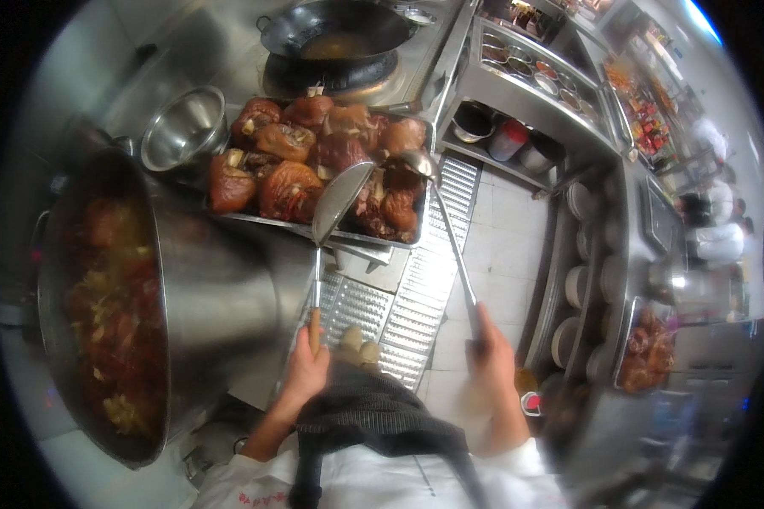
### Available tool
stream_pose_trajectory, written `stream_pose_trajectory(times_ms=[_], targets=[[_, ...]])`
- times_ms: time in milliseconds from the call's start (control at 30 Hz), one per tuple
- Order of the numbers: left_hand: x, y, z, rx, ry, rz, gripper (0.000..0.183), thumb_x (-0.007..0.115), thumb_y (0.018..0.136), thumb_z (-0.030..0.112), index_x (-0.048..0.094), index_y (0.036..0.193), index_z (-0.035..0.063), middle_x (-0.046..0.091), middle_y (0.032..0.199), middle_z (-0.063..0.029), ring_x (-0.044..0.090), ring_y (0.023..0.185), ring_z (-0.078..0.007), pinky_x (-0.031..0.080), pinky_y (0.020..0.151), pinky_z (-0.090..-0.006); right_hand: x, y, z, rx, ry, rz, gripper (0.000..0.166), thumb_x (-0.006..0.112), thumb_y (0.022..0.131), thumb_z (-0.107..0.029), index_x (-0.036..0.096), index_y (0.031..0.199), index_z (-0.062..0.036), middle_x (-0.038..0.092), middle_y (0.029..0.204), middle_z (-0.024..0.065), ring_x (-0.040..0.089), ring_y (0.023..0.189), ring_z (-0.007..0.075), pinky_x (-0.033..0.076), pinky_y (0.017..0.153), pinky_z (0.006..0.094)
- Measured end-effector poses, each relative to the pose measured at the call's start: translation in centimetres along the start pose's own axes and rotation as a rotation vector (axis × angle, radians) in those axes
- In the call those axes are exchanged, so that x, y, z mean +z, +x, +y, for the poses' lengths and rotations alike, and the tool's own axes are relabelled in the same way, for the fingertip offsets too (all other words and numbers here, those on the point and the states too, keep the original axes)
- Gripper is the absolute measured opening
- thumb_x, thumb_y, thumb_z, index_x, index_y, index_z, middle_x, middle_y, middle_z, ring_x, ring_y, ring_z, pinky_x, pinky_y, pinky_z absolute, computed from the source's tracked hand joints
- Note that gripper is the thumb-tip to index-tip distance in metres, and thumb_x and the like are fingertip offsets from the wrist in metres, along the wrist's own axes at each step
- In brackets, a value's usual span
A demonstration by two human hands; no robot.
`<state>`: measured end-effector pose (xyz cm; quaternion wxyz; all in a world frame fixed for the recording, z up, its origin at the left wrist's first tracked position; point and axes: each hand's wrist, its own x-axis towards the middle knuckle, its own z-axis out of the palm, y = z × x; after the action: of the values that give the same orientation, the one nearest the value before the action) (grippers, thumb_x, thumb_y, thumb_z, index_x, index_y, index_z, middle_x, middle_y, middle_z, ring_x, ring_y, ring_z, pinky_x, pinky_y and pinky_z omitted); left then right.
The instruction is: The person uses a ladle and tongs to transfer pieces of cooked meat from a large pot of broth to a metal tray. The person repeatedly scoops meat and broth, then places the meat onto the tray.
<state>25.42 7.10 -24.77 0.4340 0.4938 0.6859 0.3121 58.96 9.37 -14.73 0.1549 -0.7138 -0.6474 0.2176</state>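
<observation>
My left hand [309, 366] grips the wooden handle of a skimmer [340, 200], whose round head overlaps the front of a metal tray [428, 210] in my view. In my right hand [493, 356] is a long-handled metal ladle [452, 229]. Its bowl is over the tray's right side; whether it touches the meat cannot be told. Large browned pieces of braised meat [286, 141] with bone ends showing fill the tray. To my left stands a tall stockpot [223, 267], holding reddish broth [118, 318] with meat and pale bits in it.
Behind the tray, a black wok [280, 38] with some liquid sits on a burner. A steel bowl [188, 130] stands beside the tray. Rightward are a condiment counter [477, 63], stacked plates [576, 286] and another meat tray [646, 350]. People in white [716, 242] stand farther off.
</observation>
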Motion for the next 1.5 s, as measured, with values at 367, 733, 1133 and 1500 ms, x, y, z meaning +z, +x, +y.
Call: stream_pose_trajectory(times_ms=[367, 733, 1133, 1500], targets=[[-0.1, 1.4, 1.6, 0.008, -0.128, -0.121, 0.031, 0.050, 0.093, 0.008, 0.048, 0.124, 0.0054, 0.052, 0.067, -0.0107, 0.053, 0.047, -0.0205, 0.044, 0.046, -0.0385, -1.9, 1.2, -0.6, -0.059, -0.301, -0.065, 0.074, 0.061, 0.087, -0.002, 0.039, 0.153, -0.0266, 0.060, 0.092, 0.0126, 0.065, 0.075, 0.0360, 0.053, 0.069, 0.0465], [1.5, 0.2, 5.8, -0.287, -0.269, -0.241, 0.034, 0.052, 0.094, 0.011, 0.047, 0.128, 0.0092, 0.058, 0.081, -0.0135, 0.059, 0.069, -0.0237, 0.048, 0.065, -0.0406, -4.9, 1.0, 2.8, -0.056, -0.311, -0.139, 0.072, 0.061, 0.087, -0.004, 0.041, 0.153, -0.0279, 0.060, 0.091, 0.0136, 0.065, 0.077, 0.0362, 0.054, 0.071, 0.0460], [3.6, 1.1, 7.7, -0.324, -0.170, -0.156, 0.034, 0.054, 0.093, 0.014, 0.048, 0.127, 0.0080, 0.062, 0.083, -0.0141, 0.061, 0.074, -0.0241, 0.049, 0.066, -0.0408, -2.0, -0.2, 6.0, 0.228, 0.634, -0.160, 0.076, 0.066, 0.088, 0.000, 0.037, 0.156, -0.0171, 0.066, 0.105, 0.0127, 0.058, 0.069, 0.0154, 0.050, 0.061, 0.0309], [3.9, 0.4, 6.9, -0.120, 0.037, 0.025, 0.034, 0.055, 0.093, 0.013, 0.052, 0.125, 0.0052, 0.064, 0.101, -0.0220, 0.064, 0.092, -0.0332, 0.050, 0.083, -0.0428, -3.2, -4.9, 4.4, 0.455, 0.852, -0.215, 0.074, 0.062, 0.091, 0.010, 0.038, 0.156, -0.0156, 0.063, 0.111, 0.0079, 0.057, 0.084, 0.0100, 0.049, 0.070, 0.0237]])
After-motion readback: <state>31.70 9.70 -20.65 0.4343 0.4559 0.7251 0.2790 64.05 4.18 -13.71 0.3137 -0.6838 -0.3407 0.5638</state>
